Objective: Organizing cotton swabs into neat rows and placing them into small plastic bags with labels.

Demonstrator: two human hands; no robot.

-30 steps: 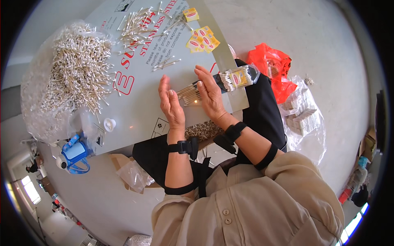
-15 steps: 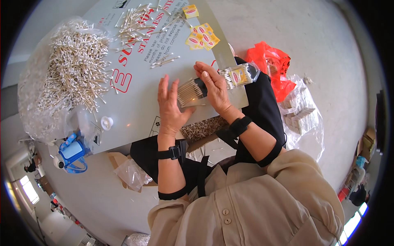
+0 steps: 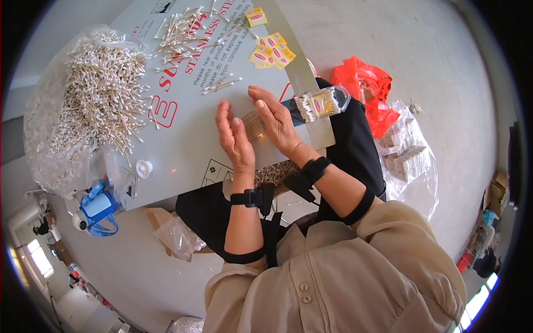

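Observation:
A row of cotton swabs [image 3: 254,127] lies on the table between my two hands, its ends partly hidden by them. My left hand [image 3: 236,140] cups the row's left side, thumb bent over it and fingers pointing away from me. Against the right side rests my right hand [image 3: 278,123], palm turned inward and fingers held together. Just right of that hand, a clear bag of cotton swabs [image 3: 318,104] with a yellow label lies over a dark strip at the table's right edge.
A big clear sack of loose swabs [image 3: 102,89] fills the table's left side. Further off lie a loose swab heap [image 3: 182,30] and yellow labels [image 3: 272,51]. A blue bottle [image 3: 97,206] hangs by the left edge. Red [image 3: 366,89] and clear bags [image 3: 405,150] lie right.
My left hand has moved right and closed in against the swabs, its thumb now over them. My right hand has shifted slightly left, so the gap between the hands is narrower.

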